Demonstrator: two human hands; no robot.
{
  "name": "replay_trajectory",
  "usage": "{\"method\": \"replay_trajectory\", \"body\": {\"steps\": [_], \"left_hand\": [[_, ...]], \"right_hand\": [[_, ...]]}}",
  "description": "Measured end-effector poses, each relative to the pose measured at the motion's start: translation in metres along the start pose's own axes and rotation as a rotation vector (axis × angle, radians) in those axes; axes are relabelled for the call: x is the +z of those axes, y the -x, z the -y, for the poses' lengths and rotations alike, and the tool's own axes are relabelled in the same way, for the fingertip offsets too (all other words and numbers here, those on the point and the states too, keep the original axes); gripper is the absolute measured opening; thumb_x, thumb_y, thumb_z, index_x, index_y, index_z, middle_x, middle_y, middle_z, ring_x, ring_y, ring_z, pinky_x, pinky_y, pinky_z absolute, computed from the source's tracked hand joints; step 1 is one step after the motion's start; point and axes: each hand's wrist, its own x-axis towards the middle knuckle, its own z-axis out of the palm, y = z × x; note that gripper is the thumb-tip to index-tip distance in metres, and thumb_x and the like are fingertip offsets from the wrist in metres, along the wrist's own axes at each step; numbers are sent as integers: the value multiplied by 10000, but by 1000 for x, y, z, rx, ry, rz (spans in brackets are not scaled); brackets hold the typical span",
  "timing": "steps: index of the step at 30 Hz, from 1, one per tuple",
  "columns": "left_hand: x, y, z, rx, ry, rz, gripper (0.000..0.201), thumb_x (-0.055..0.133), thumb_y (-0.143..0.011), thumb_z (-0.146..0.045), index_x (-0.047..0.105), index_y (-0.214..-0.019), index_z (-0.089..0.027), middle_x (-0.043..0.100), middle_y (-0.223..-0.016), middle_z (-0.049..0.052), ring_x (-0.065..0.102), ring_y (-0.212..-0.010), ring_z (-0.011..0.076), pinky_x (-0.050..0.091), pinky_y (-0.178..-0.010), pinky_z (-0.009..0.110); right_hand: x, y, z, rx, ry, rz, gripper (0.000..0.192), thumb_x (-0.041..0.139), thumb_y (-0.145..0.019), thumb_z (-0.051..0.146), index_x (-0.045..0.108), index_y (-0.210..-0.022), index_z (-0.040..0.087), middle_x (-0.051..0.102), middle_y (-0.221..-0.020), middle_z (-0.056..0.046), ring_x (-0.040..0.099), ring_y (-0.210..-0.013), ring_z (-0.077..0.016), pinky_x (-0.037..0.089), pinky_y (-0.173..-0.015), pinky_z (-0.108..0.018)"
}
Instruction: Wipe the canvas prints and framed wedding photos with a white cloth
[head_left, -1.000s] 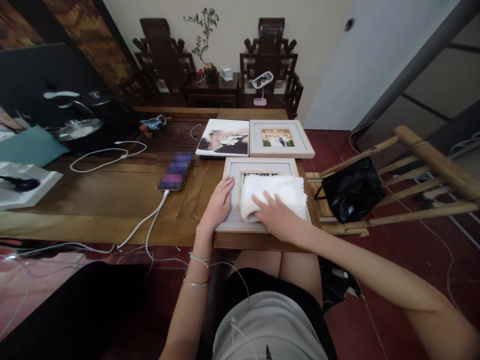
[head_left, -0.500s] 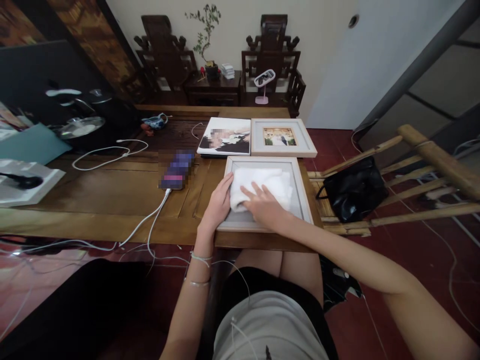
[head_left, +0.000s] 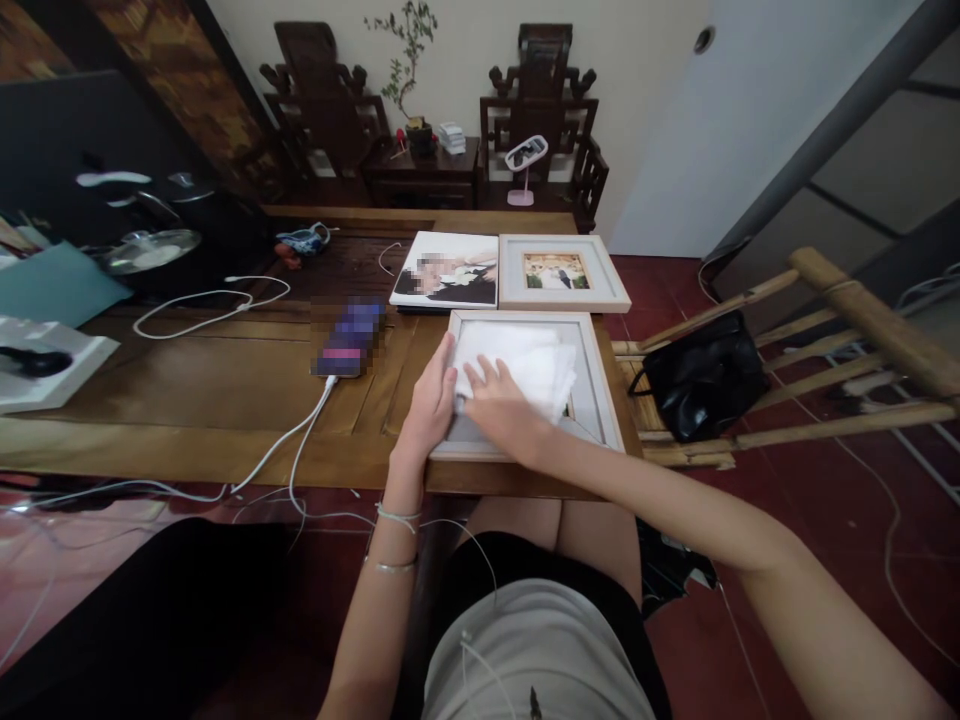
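— Two hands on one frame, then. Where does each sit?

— My left hand (head_left: 430,398) lies flat along the left rail of the near picture frame (head_left: 600,385), fingers stretched toward the far edge, pinning it to the tabletop (head_left: 225,390). It closes around nothing; the grip is open and pressing down. My right hand (head_left: 504,410) lies palm-down on the white cloth (head_left: 532,358), fingers spread, so that grip is wide too, flat on the fabric rather than pinched around it.

— And the cloth against your hands?

— It lies inside the frame, over the left and middle of the glass. Its near left corner is under my right fingers, and its left edge touches my left fingertips. The rest reaches up and right from my right hand, toward the frame's far rail. A strip of glass shows bare along the right side.

— Where is the frame itself?

— At the near right corner of the tabletop, just in front of my knees, its near rail close to the table edge.

— What is around it?

— Just beyond it lie a second frame (head_left: 562,273) with a small photo and, left of that, a photo print (head_left: 446,272). A phone (head_left: 349,338) on a white cable (head_left: 292,440) lies to the left, near my left hand. A black bag (head_left: 705,375) rests on a bamboo chair (head_left: 825,350) off to the right.
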Motion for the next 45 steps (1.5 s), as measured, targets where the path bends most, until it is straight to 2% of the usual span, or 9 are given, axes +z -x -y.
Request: {"method": "replay_trajectory", "body": {"steps": [5,14,18,22,25,28,38,41,45], "left_hand": [[-1,0,-3,21,-54,68,410,349,-998,-341,523,-1333,-182,543,-1396,110,493,-1309,219,360,-1136,444],[6,-2,8,103,-153,93,348,409,-947,-178,582,-1245,-126,582,-1339,145,456,-1339,232,346,-1143,474],[8,-2,9,112,-169,69,369,370,-938,-138,571,-1248,-117,585,-1327,148,456,-1337,228,347,-1144,469],[7,-1,9,58,-128,85,377,363,-939,-159,568,-1255,-171,573,-1351,107,431,-1355,216,326,-1151,474],[6,0,7,-6,-98,126,374,353,-961,-211,561,-1271,-197,548,-1388,83,383,-1385,208,288,-1170,468],[6,0,6,-4,-119,122,385,322,-986,-258,554,-1278,-165,549,-1381,107,382,-1383,208,283,-1173,451],[5,1,7,104,-190,146,373,390,-972,-214,516,-1319,-158,525,-1401,133,381,-1386,233,301,-1160,489],[3,2,7,118,-184,166,360,392,-967,-188,543,-1294,-182,534,-1398,112,369,-1394,234,315,-1150,508],[2,2,7,117,-176,165,385,395,-956,-162,521,-1320,-186,531,-1401,113,372,-1393,229,319,-1148,507]], "right_hand": [[-14,54,14,-131,-145,76,280,513,-872,93,714,-1067,103,505,-1393,-212,422,-1322,-362,372,-1051,-524],[-22,113,-38,17,-31,186,319,517,-779,11,734,-967,150,579,-1333,-154,479,-1280,-340,387,-1041,-511],[-27,106,-36,-24,-52,211,276,517,-773,23,728,-916,129,635,-1212,-172,540,-1186,-338,427,-976,-500],[-19,72,-11,-131,-136,103,235,505,-812,76,713,-907,131,639,-1148,-162,547,-1132,-330,444,-927,-485],[-8,53,6,-165,-157,19,233,493,-836,92,709,-913,133,616,-1203,-170,519,-1169,-324,428,-944,-482],[-3,54,8,-136,-159,1,244,514,-829,91,704,-976,136,585,-1292,-161,474,-1246,-317,382,-1014,-493],[-11,147,-47,186,-6,62,432,475,-655,-46,731,-935,160,615,-1303,-123,494,-1285,-284,382,-1066,-494],[-6,148,-61,206,5,30,469,454,-624,-55,734,-927,167,619,-1302,-106,507,-1273,-268,364,-1081,-482],[5,118,-86,267,33,-13,470,465,-655,-41,734,-979,167,614,-1308,-113,549,-1219,-278,364,-1071,-465]]}}
